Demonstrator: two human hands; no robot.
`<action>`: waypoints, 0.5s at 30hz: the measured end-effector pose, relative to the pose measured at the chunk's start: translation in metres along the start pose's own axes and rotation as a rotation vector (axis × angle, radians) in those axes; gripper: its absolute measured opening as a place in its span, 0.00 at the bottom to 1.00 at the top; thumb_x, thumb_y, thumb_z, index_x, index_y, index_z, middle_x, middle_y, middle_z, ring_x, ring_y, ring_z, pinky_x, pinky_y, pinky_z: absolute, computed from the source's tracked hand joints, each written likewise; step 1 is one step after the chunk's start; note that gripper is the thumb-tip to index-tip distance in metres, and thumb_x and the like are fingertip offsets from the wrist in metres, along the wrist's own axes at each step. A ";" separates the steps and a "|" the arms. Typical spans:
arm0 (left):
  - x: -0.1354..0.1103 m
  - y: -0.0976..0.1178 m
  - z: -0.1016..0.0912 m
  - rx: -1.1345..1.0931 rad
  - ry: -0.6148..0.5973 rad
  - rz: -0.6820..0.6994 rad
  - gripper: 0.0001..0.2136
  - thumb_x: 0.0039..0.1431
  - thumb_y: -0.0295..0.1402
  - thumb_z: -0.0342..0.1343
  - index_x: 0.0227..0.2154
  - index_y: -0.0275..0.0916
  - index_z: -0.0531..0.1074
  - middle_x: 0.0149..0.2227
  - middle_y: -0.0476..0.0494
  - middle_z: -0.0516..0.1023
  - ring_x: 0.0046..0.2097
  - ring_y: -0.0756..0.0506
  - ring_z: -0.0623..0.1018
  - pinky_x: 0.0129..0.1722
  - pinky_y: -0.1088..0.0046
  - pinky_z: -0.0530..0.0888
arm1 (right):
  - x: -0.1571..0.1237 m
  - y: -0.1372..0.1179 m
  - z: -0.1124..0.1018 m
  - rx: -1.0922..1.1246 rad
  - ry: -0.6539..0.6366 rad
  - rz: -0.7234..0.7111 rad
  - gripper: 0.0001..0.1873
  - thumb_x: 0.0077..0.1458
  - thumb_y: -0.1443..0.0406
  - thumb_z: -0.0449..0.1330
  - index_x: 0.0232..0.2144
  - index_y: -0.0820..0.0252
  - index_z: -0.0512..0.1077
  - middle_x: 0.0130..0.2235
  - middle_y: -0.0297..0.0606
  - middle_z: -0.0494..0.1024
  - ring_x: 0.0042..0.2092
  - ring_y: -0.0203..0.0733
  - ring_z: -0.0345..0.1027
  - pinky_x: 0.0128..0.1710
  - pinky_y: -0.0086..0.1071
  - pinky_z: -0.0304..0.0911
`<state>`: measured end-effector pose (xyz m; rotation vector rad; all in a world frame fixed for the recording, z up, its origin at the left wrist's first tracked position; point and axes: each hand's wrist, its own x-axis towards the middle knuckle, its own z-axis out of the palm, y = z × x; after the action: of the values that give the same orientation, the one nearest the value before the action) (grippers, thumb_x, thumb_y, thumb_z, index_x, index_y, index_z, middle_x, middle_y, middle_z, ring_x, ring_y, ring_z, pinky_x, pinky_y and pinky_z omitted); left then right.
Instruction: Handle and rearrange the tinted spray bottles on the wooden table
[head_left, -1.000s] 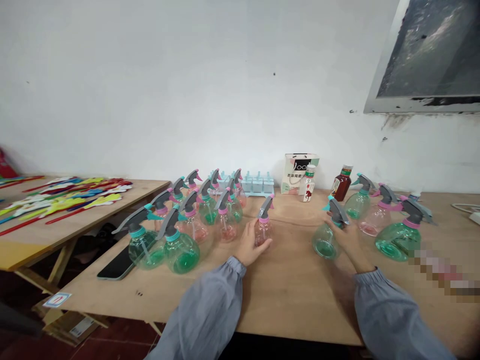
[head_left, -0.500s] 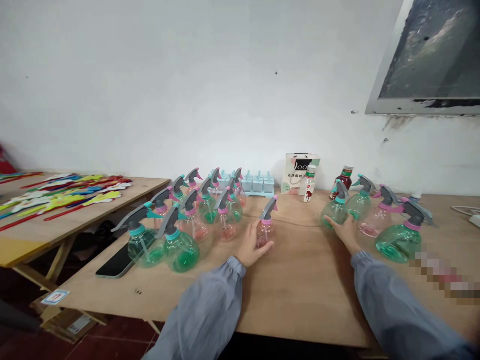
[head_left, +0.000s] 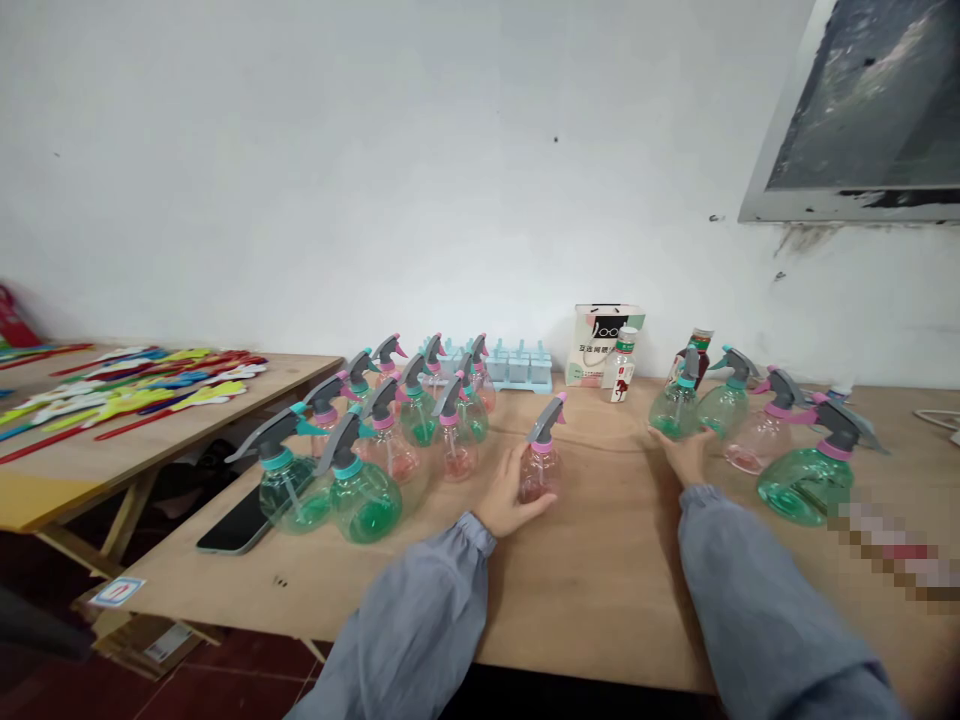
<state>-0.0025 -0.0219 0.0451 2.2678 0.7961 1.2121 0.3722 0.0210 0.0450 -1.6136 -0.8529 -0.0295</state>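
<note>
My left hand (head_left: 511,497) is curled around the side of a clear pink spray bottle (head_left: 541,472) with a grey head and pink trigger, thumb in front. The bottle stands upright on the wooden table. My right hand (head_left: 684,455) grips the lower part of a clear green spray bottle (head_left: 675,408) with a turquoise collar, thumb on one side and fingers on the other. Right beside it stands another green spray bottle (head_left: 724,405), with a pink one (head_left: 757,438) and a larger green one (head_left: 804,488) farther right. Several pink and green spray bottles (head_left: 366,505) crowd the left side.
A phone (head_left: 232,522) lies under the left bottles. Light-blue moulds (head_left: 519,370), a paper bag (head_left: 589,350), a white bottle (head_left: 621,368) and a dark red bottle (head_left: 701,350) stand near the wall. Colourful hand-shaped items (head_left: 150,395) cover the left table.
My right hand has shifted slightly left around the green spray bottle, whose head appears turned. My left hand stays around the pink spray bottle. The whole view has shifted a little.
</note>
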 end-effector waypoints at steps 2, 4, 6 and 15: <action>-0.001 0.004 0.001 -0.022 -0.058 0.027 0.42 0.52 0.40 0.65 0.66 0.39 0.51 0.60 0.31 0.64 0.63 0.33 0.66 0.64 0.47 0.63 | -0.025 -0.016 -0.003 0.103 -0.050 -0.031 0.56 0.35 0.36 0.64 0.56 0.65 0.57 0.56 0.56 0.64 0.55 0.59 0.62 0.58 0.57 0.58; -0.002 0.008 0.004 -0.036 -0.110 0.051 0.41 0.52 0.38 0.64 0.66 0.40 0.50 0.61 0.32 0.63 0.63 0.34 0.66 0.64 0.48 0.63 | -0.054 -0.039 -0.007 0.186 -0.171 -0.114 0.41 0.47 0.38 0.59 0.52 0.58 0.62 0.51 0.46 0.70 0.48 0.49 0.68 0.52 0.48 0.65; -0.004 0.013 0.007 -0.029 -0.134 0.060 0.41 0.53 0.39 0.64 0.66 0.41 0.51 0.60 0.33 0.63 0.62 0.34 0.67 0.63 0.50 0.65 | -0.085 -0.065 -0.009 0.319 -0.419 -0.307 0.34 0.54 0.43 0.58 0.55 0.54 0.62 0.55 0.46 0.69 0.53 0.49 0.67 0.55 0.47 0.63; -0.008 0.016 0.019 0.265 -0.073 0.108 0.44 0.47 0.56 0.65 0.63 0.43 0.58 0.55 0.32 0.70 0.56 0.32 0.73 0.55 0.49 0.70 | -0.160 -0.128 0.000 0.498 -0.681 -0.216 0.41 0.48 0.49 0.68 0.60 0.51 0.59 0.64 0.47 0.64 0.64 0.53 0.58 0.62 0.50 0.59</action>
<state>0.0144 -0.0416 0.0405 2.5829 0.8601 1.1193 0.1872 -0.0618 0.0780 -1.0477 -1.4220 0.5663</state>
